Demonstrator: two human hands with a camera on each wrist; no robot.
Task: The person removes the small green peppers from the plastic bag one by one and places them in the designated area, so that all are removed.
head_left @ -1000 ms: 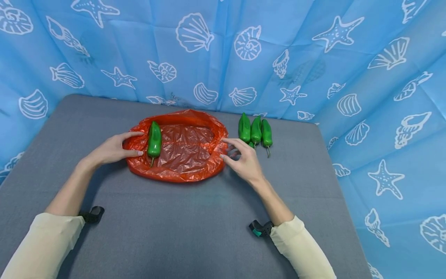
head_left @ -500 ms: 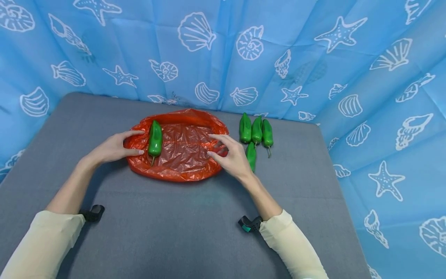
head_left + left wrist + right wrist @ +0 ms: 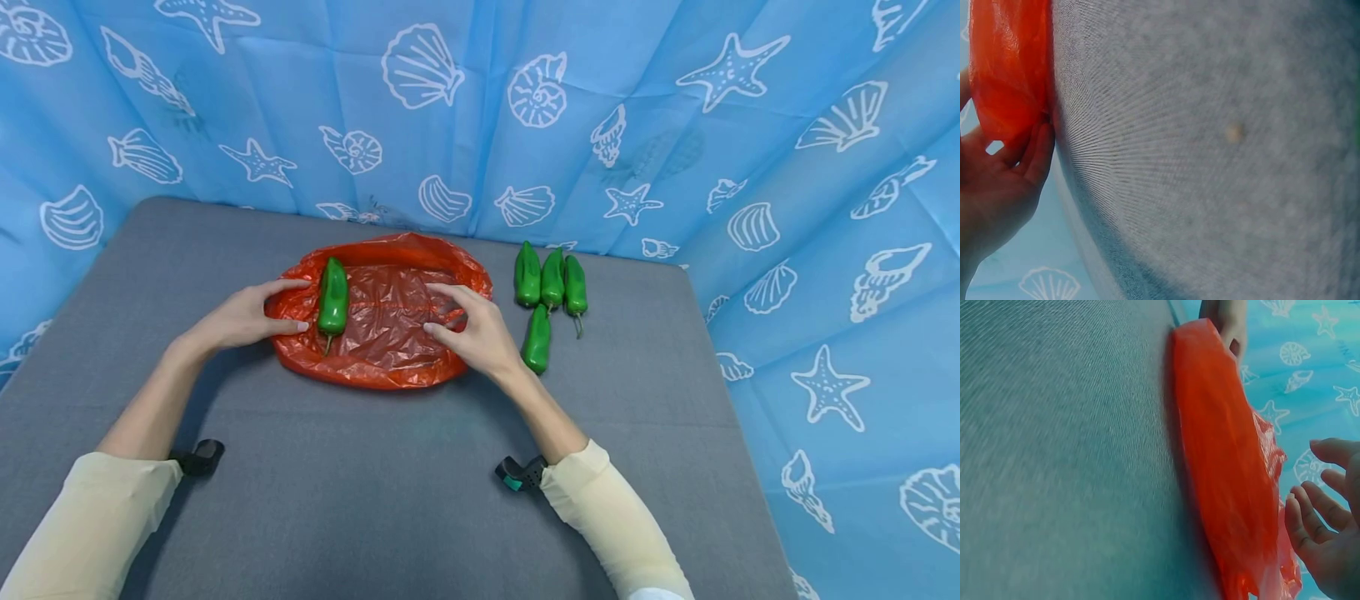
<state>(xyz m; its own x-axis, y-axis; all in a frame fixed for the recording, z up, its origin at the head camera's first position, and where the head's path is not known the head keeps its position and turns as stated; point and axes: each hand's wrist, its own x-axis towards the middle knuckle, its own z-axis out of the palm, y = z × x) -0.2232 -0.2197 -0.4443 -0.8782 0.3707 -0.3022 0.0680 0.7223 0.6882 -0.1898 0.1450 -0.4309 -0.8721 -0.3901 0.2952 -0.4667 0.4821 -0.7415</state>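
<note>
A red plastic bag (image 3: 408, 379) lies spread open on the grey table, its rim folded into a low wall. Inside, at its left end, is one green pepper (image 3: 333, 298), stem toward the near side. My left hand (image 3: 236, 317) holds the bag's left end, thumb and index finger over the rim and other fingers outside against the plastic, as the left wrist view shows. My right hand (image 3: 476, 329) hovers over the bag's right part. Its thumb and fingers are apart with nothing between them; in the right wrist view the fingers (image 3: 1317, 515) are relaxed above the rim.
Three green peppers (image 3: 552, 279) stand side by side right of the bag near the table's back edge. Another green pepper (image 3: 536, 339) lies just in front of them, near my right wrist. A blue shell-print curtain (image 3: 480, 108) hangs behind the grey table (image 3: 375, 483).
My right hand has moved left, from the bag's right rim to over its inside, uncovering the nearest loose pepper. My left hand and the pepper in the bag stay in place.
</note>
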